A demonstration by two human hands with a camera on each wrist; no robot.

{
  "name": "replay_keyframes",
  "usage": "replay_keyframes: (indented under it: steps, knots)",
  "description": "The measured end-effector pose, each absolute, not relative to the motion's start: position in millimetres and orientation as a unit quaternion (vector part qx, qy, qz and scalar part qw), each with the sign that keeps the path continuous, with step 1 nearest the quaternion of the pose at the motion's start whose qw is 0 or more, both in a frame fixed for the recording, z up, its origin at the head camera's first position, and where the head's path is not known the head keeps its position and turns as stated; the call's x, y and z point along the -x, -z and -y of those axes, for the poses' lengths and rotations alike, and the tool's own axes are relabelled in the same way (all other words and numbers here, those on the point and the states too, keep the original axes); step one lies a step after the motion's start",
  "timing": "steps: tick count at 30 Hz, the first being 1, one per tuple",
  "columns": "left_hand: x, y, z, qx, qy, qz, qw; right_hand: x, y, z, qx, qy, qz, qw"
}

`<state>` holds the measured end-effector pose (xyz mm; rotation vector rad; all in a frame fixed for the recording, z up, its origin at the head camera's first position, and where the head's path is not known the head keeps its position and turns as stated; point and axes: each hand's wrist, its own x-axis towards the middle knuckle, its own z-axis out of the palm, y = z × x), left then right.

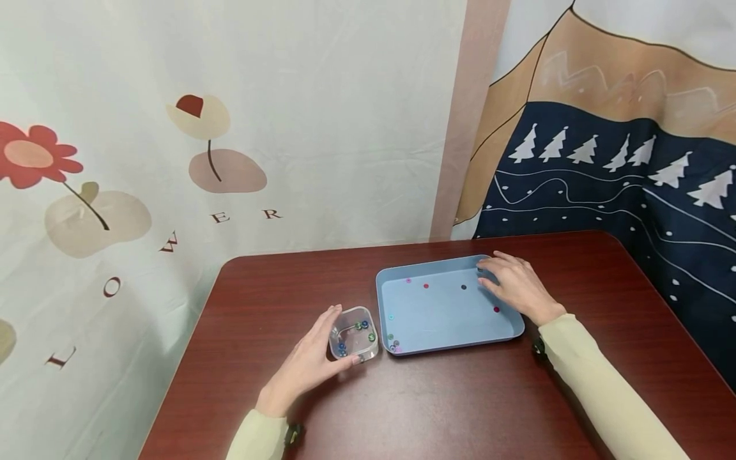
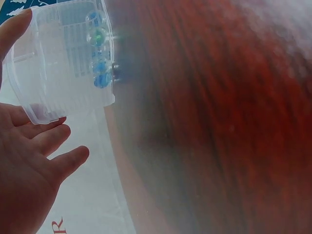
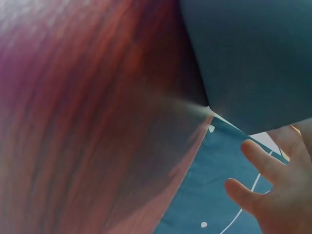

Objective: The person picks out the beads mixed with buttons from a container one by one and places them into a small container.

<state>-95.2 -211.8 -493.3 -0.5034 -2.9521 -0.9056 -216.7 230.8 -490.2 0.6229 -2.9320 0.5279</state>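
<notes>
My left hand (image 1: 313, 351) grips a clear plastic box (image 1: 354, 350), thumb at the near side and fingers along the far left side. Several blue and green glass beads (image 1: 370, 337) lie inside it; the left wrist view shows blue beads (image 2: 101, 73) low against its bottom. Over the far right corner of a light blue tray (image 1: 443, 319) is my right hand (image 1: 517, 284), thumb and fingers apart. A dark piece (image 1: 480, 268) shows right at its fingertips. In the right wrist view the tray's side (image 3: 253, 58) covers part of that hand.
Small round button-like pieces are scattered in the tray: a red one (image 1: 426, 286), a black one (image 1: 464, 287), a dark red one (image 1: 497, 310), and several near the front left corner. The reddish-brown table (image 1: 276, 300) ends at a printed curtain (image 1: 345, 128).
</notes>
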Motion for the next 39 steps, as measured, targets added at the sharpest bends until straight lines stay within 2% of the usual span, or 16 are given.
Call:
replay_keyframes:
  steps: [39]
  knots:
    - [95.9, 494.8, 212.2, 0.159, 0.287, 0.945, 0.001, 220.9, 499.8, -226.5, -0.200, -0.151, 0.968, 0.031]
